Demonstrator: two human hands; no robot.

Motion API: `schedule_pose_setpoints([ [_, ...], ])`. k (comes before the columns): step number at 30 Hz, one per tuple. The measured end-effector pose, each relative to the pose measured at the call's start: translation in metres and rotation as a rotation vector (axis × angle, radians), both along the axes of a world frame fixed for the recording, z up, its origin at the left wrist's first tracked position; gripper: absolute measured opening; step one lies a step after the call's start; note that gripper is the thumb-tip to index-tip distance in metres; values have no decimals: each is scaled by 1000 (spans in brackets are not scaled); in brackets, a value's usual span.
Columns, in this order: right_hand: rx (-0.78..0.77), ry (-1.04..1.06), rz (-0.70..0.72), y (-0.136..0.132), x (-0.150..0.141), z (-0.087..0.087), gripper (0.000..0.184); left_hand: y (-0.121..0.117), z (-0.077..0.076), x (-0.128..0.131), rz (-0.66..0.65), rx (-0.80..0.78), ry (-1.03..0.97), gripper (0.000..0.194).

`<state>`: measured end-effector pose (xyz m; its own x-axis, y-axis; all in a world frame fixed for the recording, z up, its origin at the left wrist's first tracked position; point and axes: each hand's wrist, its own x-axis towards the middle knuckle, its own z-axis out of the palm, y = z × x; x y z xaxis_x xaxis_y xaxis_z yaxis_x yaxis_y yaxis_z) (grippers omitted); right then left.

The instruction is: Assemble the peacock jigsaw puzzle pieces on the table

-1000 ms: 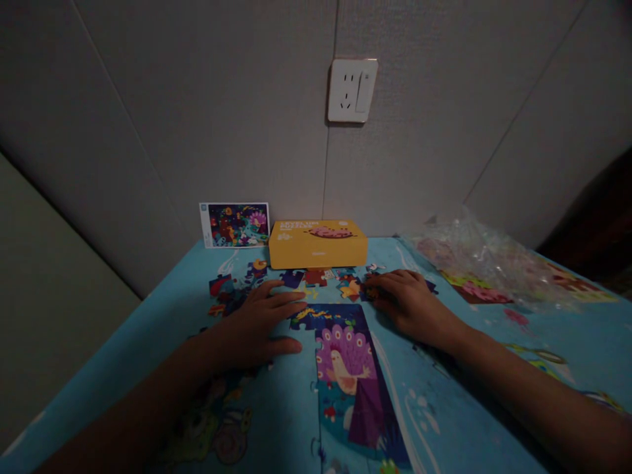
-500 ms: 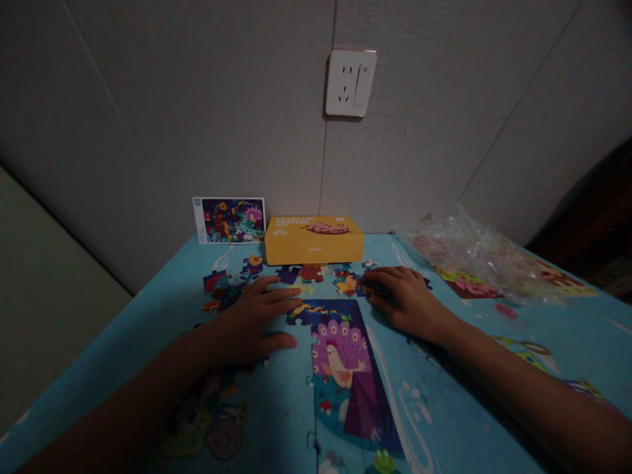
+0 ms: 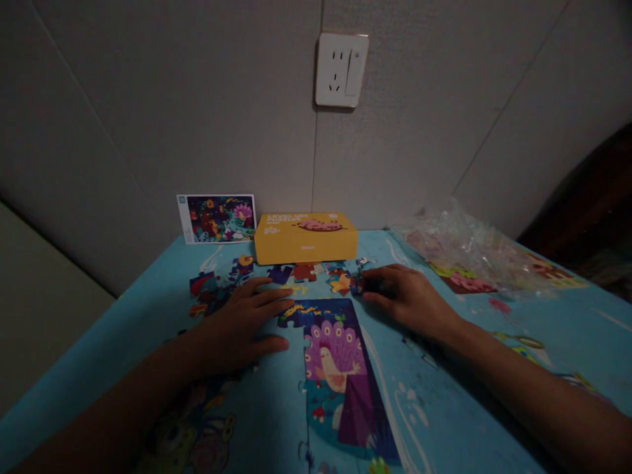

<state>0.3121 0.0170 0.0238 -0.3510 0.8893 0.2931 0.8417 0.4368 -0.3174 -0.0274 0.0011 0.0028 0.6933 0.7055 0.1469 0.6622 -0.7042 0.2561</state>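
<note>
My left hand [image 3: 249, 322] lies with fingers spread over loose jigsaw pieces [image 3: 210, 283] on the left, its fingertips beside the upper left of a joined puzzle section [image 3: 336, 368]. That section shows a pink peacock and a purple tent shape, with a dark blue strip along its top. My right hand [image 3: 402, 296] is curled beyond the section's top right corner, thumb and fingers closed around the edge of a dark puzzle piece [image 3: 357, 284]. The palm side is in shadow, so part of what it holds is hidden. More pieces, one with an orange figure [image 3: 340, 282], lie between the hands.
A yellow puzzle box [image 3: 306, 240] stands by the wall, beside an upright reference picture card [image 3: 220, 218]. At right, a clear plastic bag [image 3: 474, 253] rests over coloured printed sheets [image 3: 459, 280]. A blue patterned cloth [image 3: 553, 329] covers the table. A wall socket [image 3: 342, 70] is above.
The view has shifted, moving the scene slightly left. My right hand has drawn back a little to the right, its fingers more closed. My left hand keeps its place over the pieces.
</note>
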Motion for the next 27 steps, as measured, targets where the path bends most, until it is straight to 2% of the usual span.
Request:
schedule_pose_setpoints([
  [4,207,14,-203,7,20,10,30,2,-6,-3,11,6,12,52],
  [7,193,-74,-309,20,48,15,29,3,-14,-7,13,54,-12,53],
  [10,46,-142,-239,30,69,13,33,5,-20,-9,9,102,-11,55],
  [13,-62,-188,-111,33,72,8,42,8,-21,-10,12,138,10,58],
  [16,-113,-209,-31,31,65,5,29,10,-21,-12,-2,158,21,60],
  [21,-127,-193,9,26,55,8,6,15,-24,-17,-35,194,28,65],
  [27,-3,-87,-81,32,48,-5,22,13,-19,-13,-20,187,28,62],
])
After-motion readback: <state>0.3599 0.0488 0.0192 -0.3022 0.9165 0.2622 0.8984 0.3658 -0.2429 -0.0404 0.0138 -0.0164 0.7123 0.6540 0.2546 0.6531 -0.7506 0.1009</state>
